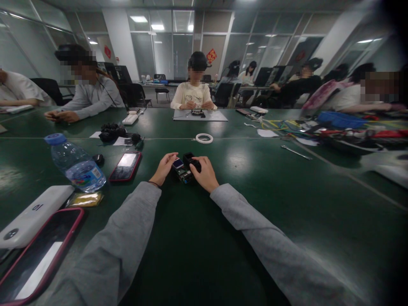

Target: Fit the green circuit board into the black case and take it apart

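Observation:
Above the green table (204, 238) my two hands are around a small electronic device with a screen and an exposed circuit board (184, 173). My left hand (163, 169) grips the board's left edge beside the screen, its fingers closed together. On the other side, my right hand (206, 174) has thumb and fingers closed on a black plastic case part (188, 157). The case part lies against the board's right side; whether the two are joined, I cannot tell. A blue piece shows at the board's near end.
To the left are a water bottle (81, 170), two red-edged phones (126, 166) and a white power bank (36, 216). Ahead lies a white tape ring (204, 138). A wrench (296, 152) and tangled cables (287, 125) lie at right. Co-workers sit around the table.

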The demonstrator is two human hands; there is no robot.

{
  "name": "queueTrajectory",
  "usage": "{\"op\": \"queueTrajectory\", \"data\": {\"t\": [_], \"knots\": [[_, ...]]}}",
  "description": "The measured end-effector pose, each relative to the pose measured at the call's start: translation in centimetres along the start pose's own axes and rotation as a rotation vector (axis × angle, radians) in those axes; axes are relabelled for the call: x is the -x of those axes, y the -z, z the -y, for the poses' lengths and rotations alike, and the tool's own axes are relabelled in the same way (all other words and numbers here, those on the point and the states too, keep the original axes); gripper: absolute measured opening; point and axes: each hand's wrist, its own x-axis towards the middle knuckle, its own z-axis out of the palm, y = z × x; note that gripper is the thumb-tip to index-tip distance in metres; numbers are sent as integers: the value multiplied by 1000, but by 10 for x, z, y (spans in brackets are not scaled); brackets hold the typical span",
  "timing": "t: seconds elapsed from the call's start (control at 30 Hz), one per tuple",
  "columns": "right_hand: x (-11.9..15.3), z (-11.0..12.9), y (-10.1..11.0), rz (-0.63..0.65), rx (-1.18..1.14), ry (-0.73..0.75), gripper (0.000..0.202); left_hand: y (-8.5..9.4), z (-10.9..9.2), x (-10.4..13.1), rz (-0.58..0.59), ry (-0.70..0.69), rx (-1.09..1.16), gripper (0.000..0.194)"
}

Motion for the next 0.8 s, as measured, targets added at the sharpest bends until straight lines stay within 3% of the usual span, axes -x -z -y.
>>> {"op": "queueTrajectory", "data": {"t": [0.6,0.8], "knots": [[0,-2,-1,-72,-42,-34,26,1,3,-2,13,-4,-26,29],[-3,-1,3,-123,-113,-129,25,1,1,-1,6,10,-19,27]]}}
